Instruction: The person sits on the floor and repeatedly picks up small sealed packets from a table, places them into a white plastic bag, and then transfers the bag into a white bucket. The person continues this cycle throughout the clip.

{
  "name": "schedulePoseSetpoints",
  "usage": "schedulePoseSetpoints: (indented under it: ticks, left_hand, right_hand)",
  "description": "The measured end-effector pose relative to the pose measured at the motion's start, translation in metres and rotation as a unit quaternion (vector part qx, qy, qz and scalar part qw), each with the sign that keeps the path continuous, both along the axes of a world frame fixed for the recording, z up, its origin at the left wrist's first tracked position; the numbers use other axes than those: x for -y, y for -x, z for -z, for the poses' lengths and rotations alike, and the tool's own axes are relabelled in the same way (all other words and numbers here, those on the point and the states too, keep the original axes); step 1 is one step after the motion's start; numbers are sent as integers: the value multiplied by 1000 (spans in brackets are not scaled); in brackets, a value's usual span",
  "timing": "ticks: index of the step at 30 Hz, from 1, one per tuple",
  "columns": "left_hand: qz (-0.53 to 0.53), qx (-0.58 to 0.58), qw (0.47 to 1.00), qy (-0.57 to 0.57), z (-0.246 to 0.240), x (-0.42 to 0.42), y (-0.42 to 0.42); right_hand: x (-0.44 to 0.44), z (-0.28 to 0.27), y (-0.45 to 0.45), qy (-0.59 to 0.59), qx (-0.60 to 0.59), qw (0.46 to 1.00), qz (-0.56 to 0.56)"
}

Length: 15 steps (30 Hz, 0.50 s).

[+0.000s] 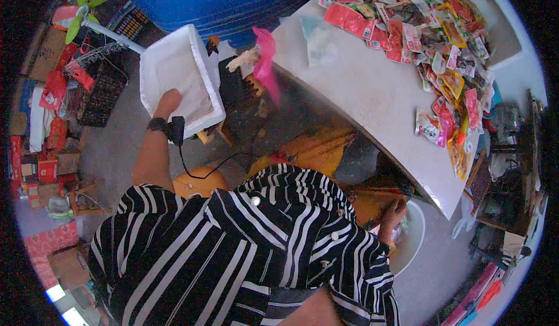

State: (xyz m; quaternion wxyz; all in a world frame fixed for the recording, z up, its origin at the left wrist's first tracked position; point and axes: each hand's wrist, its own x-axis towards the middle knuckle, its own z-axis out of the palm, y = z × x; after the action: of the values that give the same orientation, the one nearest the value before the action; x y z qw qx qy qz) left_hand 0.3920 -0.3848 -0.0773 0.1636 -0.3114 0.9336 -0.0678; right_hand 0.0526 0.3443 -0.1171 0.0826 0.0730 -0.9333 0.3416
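Note:
My left hand [171,100], with a dark band at the wrist, reaches over the near wall of a white foam box [150,81]; its fingers are hard to make out. At the lower right, my right hand [396,211] is above a round white tub [420,234] that has packets inside. Whether that hand holds anything is unclear. A white table [375,94] carries a heap of small sealed food packets [395,40], many red or yellow. A pale translucent plastic bag [319,40] lies on its far left part. Beside the table's left corner is a blurred pink plastic piece [265,64].
A green-bladed fan [83,14] stands behind the foam box, near a dark crate [102,90]. Boxes and red packages [48,169] line the left side. Blue sheeting [218,3] spans the back. Yellow cloth [321,151] lies between me and the table. Shelving [506,169] stands right.

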Motion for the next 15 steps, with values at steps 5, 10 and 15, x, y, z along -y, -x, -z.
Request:
schedulePoseSetpoints:
  ticks: [5, 10, 15]
  left_hand:
    - [-41, -99, 994, -11, 12, 8, -10]
    - [-165, -277, 932, -164, -7, -15, -5]
    - [-154, -72, 979, -114, -12, -2, 1]
  right_hand:
    - [-2, 0, -3, 10, 34, 999, 14]
    - [-3, 4, -1, -35, 1, 999, 12]
    - [0, -2, -2, -12, 21, 1000, -5]
